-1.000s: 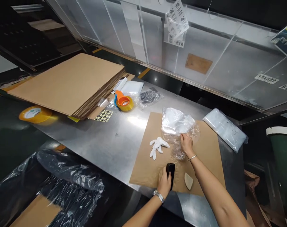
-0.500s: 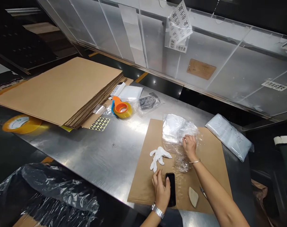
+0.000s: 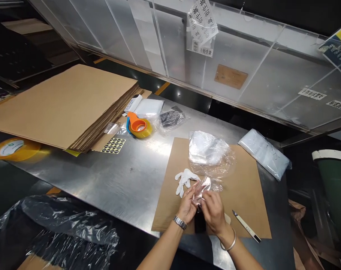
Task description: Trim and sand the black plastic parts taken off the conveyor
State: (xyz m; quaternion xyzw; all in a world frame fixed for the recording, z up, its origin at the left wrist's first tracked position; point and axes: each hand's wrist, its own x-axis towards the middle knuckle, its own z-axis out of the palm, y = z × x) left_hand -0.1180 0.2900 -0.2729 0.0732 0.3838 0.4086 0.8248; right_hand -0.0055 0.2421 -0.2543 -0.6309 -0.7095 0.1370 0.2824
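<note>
Between my two hands, above the brown cardboard sheet [image 3: 243,187], is a small clear plastic bag [image 3: 202,187]. The fingers of my left hand [image 3: 187,205] pinch its left side. My right hand [image 3: 214,210] grips its right side, with the fingertips curled in. A black phone-like slab [image 3: 200,224] lies below them, mostly covered by the hands. White gloves [image 3: 184,180] rest just left of the bag. Behind it is a pile of clear plastic bags [image 3: 207,148]. To the right lies a craft knife [image 3: 246,226], and a pale flat piece [image 3: 227,219] is partly hidden by my right hand.
Stacked cardboard [image 3: 66,105] covers the metal table's left end. Near it are an orange tape dispenser [image 3: 138,125], a tape roll [image 3: 15,148] and a sticker sheet [image 3: 113,145]. A packed plastic bundle [image 3: 264,153] lies at right. A translucent panel [image 3: 176,48] runs behind the table.
My right hand has come back from the bag pile with a clear bag. My left hand has left the black slab and taken hold of the bag too. The view has shifted slightly.
</note>
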